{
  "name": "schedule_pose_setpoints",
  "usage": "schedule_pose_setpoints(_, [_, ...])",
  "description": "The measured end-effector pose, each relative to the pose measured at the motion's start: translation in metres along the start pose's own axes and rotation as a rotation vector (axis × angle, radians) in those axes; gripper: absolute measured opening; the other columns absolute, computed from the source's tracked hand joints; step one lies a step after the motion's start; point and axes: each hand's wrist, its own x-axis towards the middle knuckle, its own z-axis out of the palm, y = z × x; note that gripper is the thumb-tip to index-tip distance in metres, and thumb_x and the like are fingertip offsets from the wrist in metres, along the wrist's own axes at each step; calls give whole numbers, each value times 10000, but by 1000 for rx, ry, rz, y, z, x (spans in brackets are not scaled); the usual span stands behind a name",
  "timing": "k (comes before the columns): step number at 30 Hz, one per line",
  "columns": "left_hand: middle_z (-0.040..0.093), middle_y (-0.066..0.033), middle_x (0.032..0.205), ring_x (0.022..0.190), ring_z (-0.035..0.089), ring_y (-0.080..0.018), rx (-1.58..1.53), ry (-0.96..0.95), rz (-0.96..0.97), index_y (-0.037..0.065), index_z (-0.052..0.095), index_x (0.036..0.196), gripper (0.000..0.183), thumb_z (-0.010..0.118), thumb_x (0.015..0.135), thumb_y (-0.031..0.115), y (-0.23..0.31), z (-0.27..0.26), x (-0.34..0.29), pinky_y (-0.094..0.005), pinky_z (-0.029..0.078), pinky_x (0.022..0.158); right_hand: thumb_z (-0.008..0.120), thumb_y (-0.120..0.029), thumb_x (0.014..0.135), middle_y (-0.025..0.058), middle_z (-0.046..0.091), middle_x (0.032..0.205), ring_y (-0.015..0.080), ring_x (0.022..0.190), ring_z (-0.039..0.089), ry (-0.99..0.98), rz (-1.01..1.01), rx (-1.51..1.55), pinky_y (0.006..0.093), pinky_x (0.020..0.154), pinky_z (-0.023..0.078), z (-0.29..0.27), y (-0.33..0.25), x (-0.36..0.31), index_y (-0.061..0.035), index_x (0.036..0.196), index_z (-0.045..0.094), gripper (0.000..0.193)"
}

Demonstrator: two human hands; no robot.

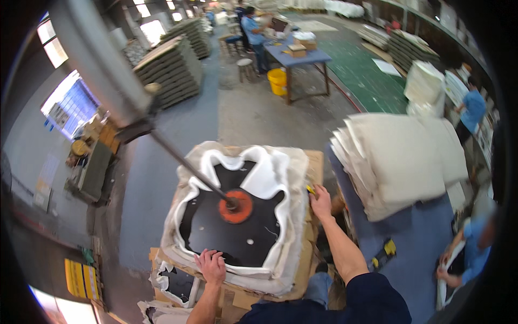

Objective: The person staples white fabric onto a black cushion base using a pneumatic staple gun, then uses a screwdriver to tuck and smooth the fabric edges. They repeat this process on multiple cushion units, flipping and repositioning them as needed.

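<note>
In front of me lies a stack of off-white padded fabric (294, 178) with a scalloped white inner border. Inside that border sits a black panel (216, 237). An orange-red disc (236, 207) on the end of a slanting metal rod (189, 167) rests on the panel's middle. My left hand (210, 265) lies on the near edge of the stack, fingers stretched over the white border onto the panel. At the stack's right side, my right hand (321, 203) is closed around a small yellow tool (310, 189), mostly hidden by the fingers.
A blue-topped table (415, 259) on my right carries a pile of off-white fabric sheets (399, 156) and a yellow-and-black tool (384, 254). A co-worker (475, 243) is at its far side. More cut pieces (175, 283) lie low on the left. A thick grey post (102, 65) rises at upper left.
</note>
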Motion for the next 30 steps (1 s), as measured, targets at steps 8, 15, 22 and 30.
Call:
schedule_pose_setpoints(8, [569, -176, 959, 937, 552, -391, -20, -273, 73, 38, 614, 862, 346, 412, 1036, 258, 49, 11, -12, -520, 387, 867, 726, -150, 883, 158, 730, 1051, 292, 992, 701, 186, 878, -37, 380, 866, 563, -125, 180, -288, -54, 1228, 726, 358])
schedule_pose_setpoints(15, [531, -198, 1014, 978, 519, -424, 204, -595, 145, 14, 557, 903, 407, 336, 1076, 308, 98, 11, 16, -541, 381, 858, 698, -261, 930, 273, 606, 1240, 470, 1150, 568, 419, 1145, -449, 523, 993, 462, -240, 297, -360, -2, 1511, 471, 675])
schedule_pose_setpoints(22, [556, -218, 1054, 1048, 522, -432, 42, -735, 409, -7, 573, 1195, 444, 491, 1016, 391, 156, 3, 14, -541, 383, 948, 767, -298, 899, 281, 604, 1290, 449, 1244, 562, 309, 1374, -458, 540, 1058, 467, -226, 358, -237, -66, 1636, 187, 967])
schedule_pose_setpoints(30, [561, -169, 820, 813, 591, -412, -53, -673, 314, 38, 521, 875, 239, 645, 988, 209, 227, 47, 71, -492, 492, 705, 737, -123, 910, 186, 460, 1545, 299, 1389, 482, 212, 892, 305, 397, 1179, 369, -266, 388, -324, 24, 1598, 261, 850])
